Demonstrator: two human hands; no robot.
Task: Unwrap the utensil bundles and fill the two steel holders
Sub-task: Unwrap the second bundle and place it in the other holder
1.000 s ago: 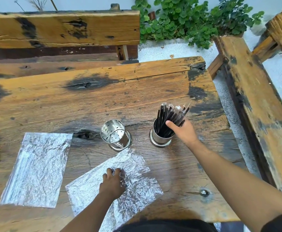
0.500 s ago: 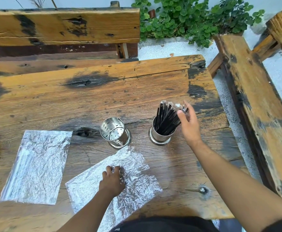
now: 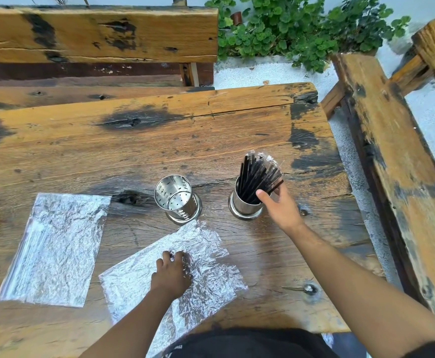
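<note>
At a weathered wooden table outdoors, a person fills two steel holders. The right hand, fingers loosely curled with thumb apart, cups a fan of thin black sticks, seemingly clear-sleeved chopsticks or straws, which stand in the right-hand holder and lean towards the palm. Whether the fingers actually squeeze them cannot be told. The left hand presses flat, fingers slightly spread, on an opened, crumpled foil sheet at the near edge. The second holder, perforated, stands empty just left of the first. A still-wrapped foil bundle lies flat, well apart to the left.

The sticks look light, stiff and slick in their sleeves, likely to splay or slide unless gathered around the middle as one bunch. The foil appears thin and easily torn, best peeled from a loose edge. The remaining bundle probably wants lifting from underneath, near its centre, so that its contents stay together.
</note>
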